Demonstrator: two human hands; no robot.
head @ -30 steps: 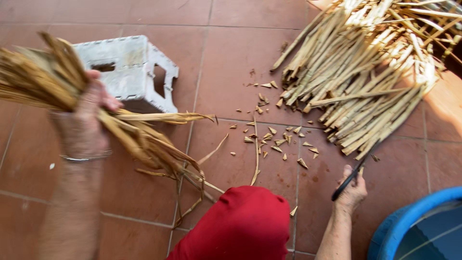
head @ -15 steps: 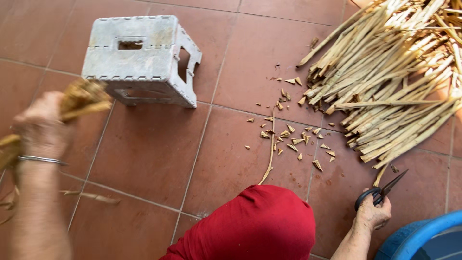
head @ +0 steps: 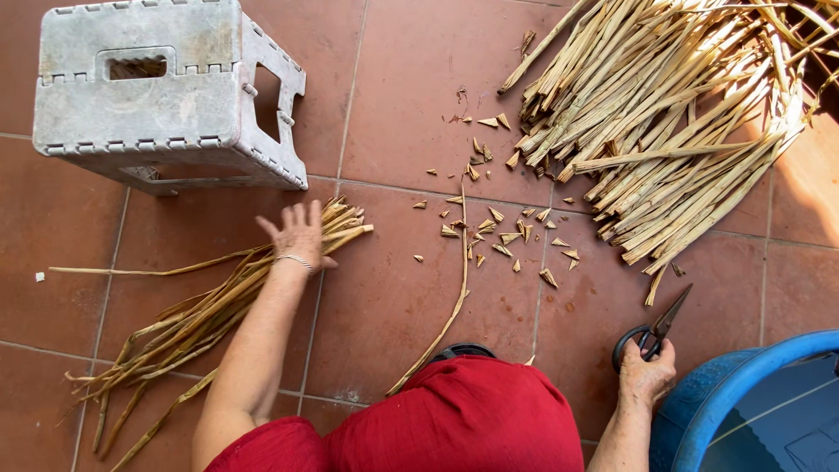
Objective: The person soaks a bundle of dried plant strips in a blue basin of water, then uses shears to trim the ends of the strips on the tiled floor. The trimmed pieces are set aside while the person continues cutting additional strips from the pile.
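My left hand [head: 300, 232] lies flat with fingers spread on the cut ends of a small bundle of dried straw-coloured stalks [head: 201, 319] that rests on the red tile floor. My right hand [head: 645, 374] grips the handles of black scissors [head: 654, 330], whose blades point up and to the right, low near the floor. A big pile of the same dried stalks [head: 664, 131] spreads across the upper right. Small cut-off tips [head: 507, 232] are scattered between the two bundles. One long loose stalk [head: 450, 301] curves down towards my red-clad knee [head: 463, 419].
A worn grey plastic stool [head: 166, 92] stands at the upper left, just beyond the small bundle. The rim of a blue plastic tub [head: 743, 393] fills the lower right corner, close to my right hand. Red floor tiles [head: 393, 96] run under everything.
My left hand has swung the small bundle from the raised left side down onto the floor and spread its fingers over it. My right hand with the scissors has stayed in place.
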